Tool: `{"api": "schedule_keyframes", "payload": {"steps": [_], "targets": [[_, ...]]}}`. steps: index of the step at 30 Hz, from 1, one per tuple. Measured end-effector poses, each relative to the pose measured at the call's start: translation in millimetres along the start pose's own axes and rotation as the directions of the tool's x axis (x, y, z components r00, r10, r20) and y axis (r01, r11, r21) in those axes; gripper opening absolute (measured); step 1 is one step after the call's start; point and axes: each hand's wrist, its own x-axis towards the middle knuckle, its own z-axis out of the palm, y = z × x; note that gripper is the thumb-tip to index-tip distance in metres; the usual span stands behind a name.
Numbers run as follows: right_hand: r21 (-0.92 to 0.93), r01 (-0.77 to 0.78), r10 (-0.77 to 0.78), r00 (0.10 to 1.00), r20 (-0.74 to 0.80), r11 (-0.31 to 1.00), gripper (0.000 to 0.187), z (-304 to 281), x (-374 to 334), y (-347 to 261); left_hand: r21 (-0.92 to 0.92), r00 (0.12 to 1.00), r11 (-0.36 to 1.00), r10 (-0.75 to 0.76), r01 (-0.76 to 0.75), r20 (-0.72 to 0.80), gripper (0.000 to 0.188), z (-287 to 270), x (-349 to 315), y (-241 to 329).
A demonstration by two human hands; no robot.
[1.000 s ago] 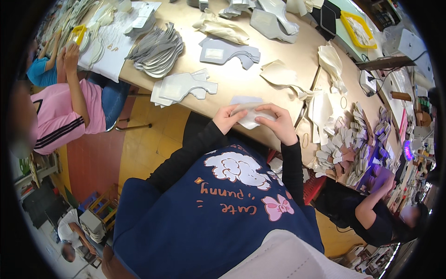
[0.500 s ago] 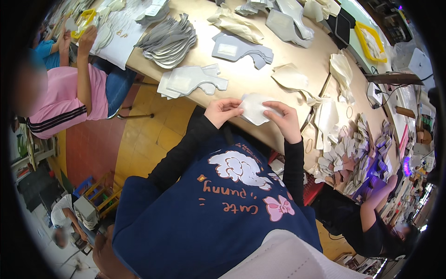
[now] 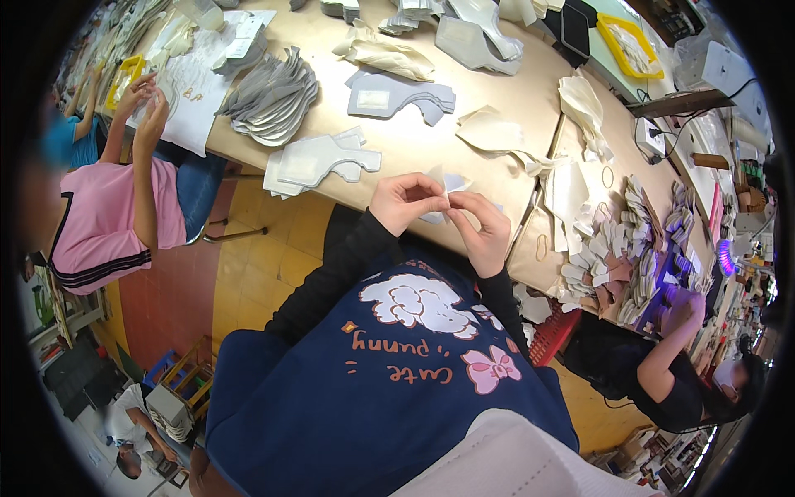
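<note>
At the near edge of the table (image 3: 513, 91), my left hand (image 3: 404, 201) and my right hand (image 3: 482, 230) meet over a thin whitish cut piece (image 3: 455, 184). Fingertips of both hands pinch it, and its middle is bent up between them. My fingers cover part of it, and whether it has one layer or two cannot be made out. Just left of my left hand lies a small stack of pale grey shaped pieces (image 3: 319, 164). Beyond my hands sit grey pieces with a white patch (image 3: 406, 98).
A fanned pile of grey pieces (image 3: 277, 95) lies far left. Crumpled cream sheets (image 3: 497, 137) are to the right, with heaped small pieces (image 3: 609, 253) beyond. A yellow basket (image 3: 631, 45) stands far right. One co-worker in pink (image 3: 124, 203) sits left, another in black (image 3: 646, 373) right.
The whitish piece, spread flat between my hands before, is now bent upward at its middle. My hands have come closer together. The whole view has shifted slightly.
</note>
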Motion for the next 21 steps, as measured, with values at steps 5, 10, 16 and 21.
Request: {"api": "schedule_keyframes", "payload": {"steps": [5,10,16,21], "targets": [[0.112,-0.101,0.097,0.995,0.034,0.989,0.025,-2,-5,-5,-0.024,0.995,0.999,0.027,-0.024,0.096,0.009,-4,-2,-2],[0.061,-0.161,0.159,0.986,0.05,0.985,0.021,-4,-12,-4,0.109,0.981,0.993,0.033,-0.055,0.19,0.009,-16,2,-13],[0.341,-0.225,0.211,0.974,0.077,0.913,0.02,3,-11,9,0.238,0.972,0.96,0.092,-0.144,0.217,0.021,-24,16,-20],[0.425,-0.178,0.185,0.982,0.025,0.888,0.019,7,-2,19,0.302,0.914,0.899,0.206,-0.318,0.35,0.022,-20,34,-9]]}}
